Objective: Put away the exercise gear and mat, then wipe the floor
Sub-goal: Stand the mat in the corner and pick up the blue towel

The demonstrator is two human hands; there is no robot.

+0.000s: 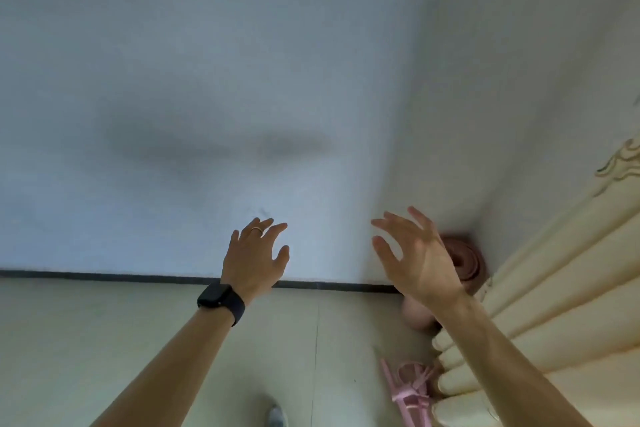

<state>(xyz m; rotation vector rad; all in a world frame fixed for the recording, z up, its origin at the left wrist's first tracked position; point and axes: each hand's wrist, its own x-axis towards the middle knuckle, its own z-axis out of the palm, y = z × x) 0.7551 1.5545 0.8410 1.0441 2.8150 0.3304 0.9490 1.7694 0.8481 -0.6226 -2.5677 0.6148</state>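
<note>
Standing on end in the corner where the two walls meet the floor, the rolled mat [465, 262] looks stowed, with a pink ball [417, 315] and pink straps [410, 392] on the floor near it. It should probably lean well into the corner so it cannot tip or unroll. The right hand [414, 255], just before the mat, and the left hand [256, 255] are spread wide, holding nothing.

The rolled mat [465, 263] stands on end in the corner of the walls, left of the curtain [561, 288]. Before it a ball [417, 315] lies on the floor [138, 340]; nearer, straps [412, 392] lie touching the curtain's foot.
</note>
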